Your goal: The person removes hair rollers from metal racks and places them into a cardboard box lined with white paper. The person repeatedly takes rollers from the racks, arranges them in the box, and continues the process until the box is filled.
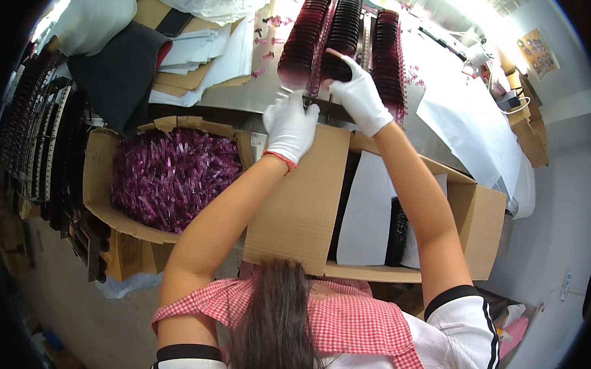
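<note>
My left hand (291, 121), in a white glove, is at the near end of the left row of dark red tinted lenses (303, 39). Motion blurs its fingertips, so I cannot tell whether they grip anything. My right hand (358, 95) wears a white glove with the thumb and index tips bare. Those two fingers are spread around the nearest lens of the middle lens row (345, 21); whether they grip it is unclear. To its right runs another lens row (385, 54). Pink-purple toothed strips (318, 60) line the rows.
A carton of purple plastic pieces (175, 178) stands at left. An open cardboard box (294, 199) holding white sheets (367, 208) lies beneath my forearms. Papers (197, 54) and loose pink pieces (267, 56) lie on the metal table (230, 98). Racks (42, 136) crowd the far left.
</note>
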Demonstrator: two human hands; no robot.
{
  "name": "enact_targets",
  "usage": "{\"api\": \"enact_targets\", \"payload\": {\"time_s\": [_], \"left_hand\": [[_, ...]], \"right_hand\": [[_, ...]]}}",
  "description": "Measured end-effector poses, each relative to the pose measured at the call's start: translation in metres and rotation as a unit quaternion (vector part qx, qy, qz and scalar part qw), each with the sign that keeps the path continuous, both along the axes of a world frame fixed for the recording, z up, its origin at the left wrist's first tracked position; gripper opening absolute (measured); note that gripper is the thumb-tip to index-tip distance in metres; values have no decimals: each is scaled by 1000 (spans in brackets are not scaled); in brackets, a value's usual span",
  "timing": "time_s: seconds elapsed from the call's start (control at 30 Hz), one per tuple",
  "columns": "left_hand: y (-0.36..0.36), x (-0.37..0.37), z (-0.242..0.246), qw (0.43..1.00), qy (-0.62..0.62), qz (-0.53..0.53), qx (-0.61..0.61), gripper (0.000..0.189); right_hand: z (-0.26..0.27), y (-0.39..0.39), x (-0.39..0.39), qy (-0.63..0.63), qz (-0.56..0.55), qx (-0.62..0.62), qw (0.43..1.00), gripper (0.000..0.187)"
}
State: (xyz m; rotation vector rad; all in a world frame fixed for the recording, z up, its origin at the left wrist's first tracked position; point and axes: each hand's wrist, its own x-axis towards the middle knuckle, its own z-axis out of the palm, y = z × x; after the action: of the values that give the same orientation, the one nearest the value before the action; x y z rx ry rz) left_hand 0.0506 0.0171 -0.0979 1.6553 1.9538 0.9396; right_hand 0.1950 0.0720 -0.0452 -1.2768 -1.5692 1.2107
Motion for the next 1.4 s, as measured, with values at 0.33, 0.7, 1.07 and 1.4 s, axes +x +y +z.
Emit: {"api": "enact_targets", "payload": {"time_s": [0.33, 0.7, 1.07, 1.4], "left_hand": [[3, 13, -15, 999, -6, 9, 32, 27], [-33, 27, 37, 665, -746, 13, -24, 41], [-23, 53, 51, 474, -873, -90, -77, 29], [-4, 85, 31, 938, -334, -63, 69, 18]], "right_hand": [[-37, -15, -35, -211, -95, 424, 876, 55], [-26, -8, 0, -315, -34, 518, 795, 41], [48, -66, 39, -321, 213, 295, 874, 70], [15, 52, 31, -138, -94, 67, 984, 77]]}}
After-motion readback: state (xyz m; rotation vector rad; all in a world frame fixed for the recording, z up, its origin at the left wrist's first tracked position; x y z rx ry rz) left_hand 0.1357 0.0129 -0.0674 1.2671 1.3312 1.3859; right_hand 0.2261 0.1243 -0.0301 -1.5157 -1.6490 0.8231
